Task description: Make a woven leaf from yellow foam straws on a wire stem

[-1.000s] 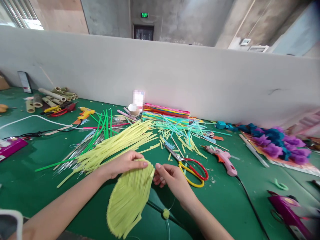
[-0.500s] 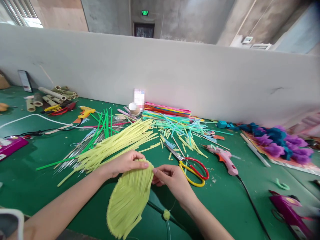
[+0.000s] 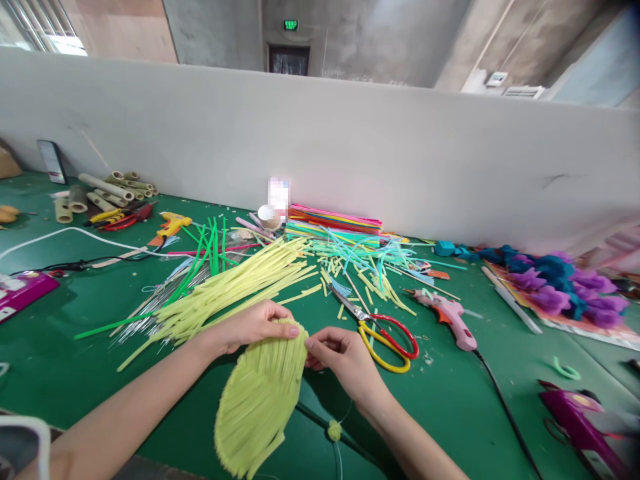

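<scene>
A yellow-green leaf shape [image 3: 257,407], made of pipe cleaners laid side by side, is held up above the green table. My left hand [image 3: 265,328] pinches its upper edge, thumb on the near face and fingers behind. My right hand [image 3: 340,357] is closed at the leaf's right edge, thumb against index finger; whatever lies between those fingertips is hidden. Below it, a small yellow-green ball [image 3: 334,430] sits on a thin strand. Beyond my hands lies a bundle of yellow pipe cleaners [image 3: 240,283]. Scissors with red and yellow handles [image 3: 387,340] rest beside my right hand.
A pink glue gun [image 3: 453,320] with a black cord lies at right, near purple and blue fuzzy pieces [image 3: 560,280]. Further left are a yellow glue gun [image 3: 173,225], pliers [image 3: 120,217] and bamboo tubes [image 3: 107,190]. Purple power strips [image 3: 583,423] sit at both sides.
Almost nothing differs. Both hands and the leaf shape keep their places, and the whole view has shifted very slightly.
</scene>
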`<move>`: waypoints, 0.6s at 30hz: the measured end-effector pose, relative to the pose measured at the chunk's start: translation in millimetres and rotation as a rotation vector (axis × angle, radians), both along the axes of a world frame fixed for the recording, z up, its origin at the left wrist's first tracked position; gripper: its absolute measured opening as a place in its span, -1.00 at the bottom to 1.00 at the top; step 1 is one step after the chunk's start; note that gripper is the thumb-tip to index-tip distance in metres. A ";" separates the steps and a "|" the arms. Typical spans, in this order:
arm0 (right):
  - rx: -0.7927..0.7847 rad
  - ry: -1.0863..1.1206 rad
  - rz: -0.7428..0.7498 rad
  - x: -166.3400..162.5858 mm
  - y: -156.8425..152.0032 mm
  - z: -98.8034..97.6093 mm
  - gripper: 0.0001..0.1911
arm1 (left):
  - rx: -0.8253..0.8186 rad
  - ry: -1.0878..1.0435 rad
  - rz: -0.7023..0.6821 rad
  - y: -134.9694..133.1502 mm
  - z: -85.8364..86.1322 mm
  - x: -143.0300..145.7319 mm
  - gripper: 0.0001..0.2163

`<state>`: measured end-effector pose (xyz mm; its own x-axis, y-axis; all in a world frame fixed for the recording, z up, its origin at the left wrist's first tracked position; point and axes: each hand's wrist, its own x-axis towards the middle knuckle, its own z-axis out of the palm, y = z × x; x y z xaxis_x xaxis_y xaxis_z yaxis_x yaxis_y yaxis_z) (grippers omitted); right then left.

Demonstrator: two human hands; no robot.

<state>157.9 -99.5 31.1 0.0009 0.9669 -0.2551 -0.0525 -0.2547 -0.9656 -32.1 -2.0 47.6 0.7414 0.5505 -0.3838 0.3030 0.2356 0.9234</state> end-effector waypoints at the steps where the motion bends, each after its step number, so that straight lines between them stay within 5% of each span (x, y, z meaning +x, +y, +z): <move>1: 0.000 0.000 -0.003 0.1 -0.2 -0.7 -0.52 | -0.004 0.000 0.001 -0.1 -0.1 0.0 -0.63; 10: -0.140 0.043 -0.008 9.0 0.4 6.2 -0.40 | 0.023 0.012 0.087 -1.8 5.9 0.0 -0.63; 18: -0.080 0.041 0.070 10.1 0.0 4.0 -0.49 | 0.084 0.039 0.040 -1.0 1.8 -0.4 -0.60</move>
<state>168.0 -99.5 35.1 -0.0779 0.9409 -0.3296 -0.0714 -0.3350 -0.9395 -32.5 -3.1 49.4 0.7035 0.6109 -0.3631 0.3307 0.1708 0.9282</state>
